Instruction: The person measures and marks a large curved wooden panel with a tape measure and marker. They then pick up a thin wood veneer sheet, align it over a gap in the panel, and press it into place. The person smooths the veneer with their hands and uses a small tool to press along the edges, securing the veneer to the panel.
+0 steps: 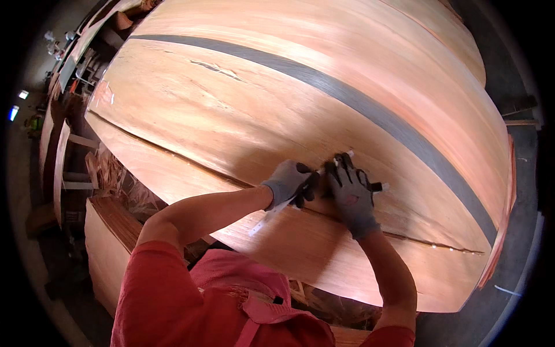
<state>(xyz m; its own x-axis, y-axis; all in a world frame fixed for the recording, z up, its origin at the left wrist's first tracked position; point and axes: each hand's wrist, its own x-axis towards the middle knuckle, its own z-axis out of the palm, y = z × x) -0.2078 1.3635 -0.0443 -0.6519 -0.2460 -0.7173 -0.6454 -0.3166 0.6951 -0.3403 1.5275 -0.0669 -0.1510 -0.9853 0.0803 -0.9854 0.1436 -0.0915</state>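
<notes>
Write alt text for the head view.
Two grey-gloved hands, left hand and right hand, press a white tape strip along a long split in a large thin reddish wood veneer sheet. A dark grey band crosses the sheet.

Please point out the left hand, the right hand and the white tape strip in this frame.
left hand [287,184], head view: back of the grey glove.
right hand [351,194], head view: back of the grey glove.
white tape strip [267,216], head view: the loose end hanging below the left hand.

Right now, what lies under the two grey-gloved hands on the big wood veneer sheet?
Both the left hand and right hand press a white tape strip over the long split in the pale veneer sheet. The hands hide that part of the split.
</notes>
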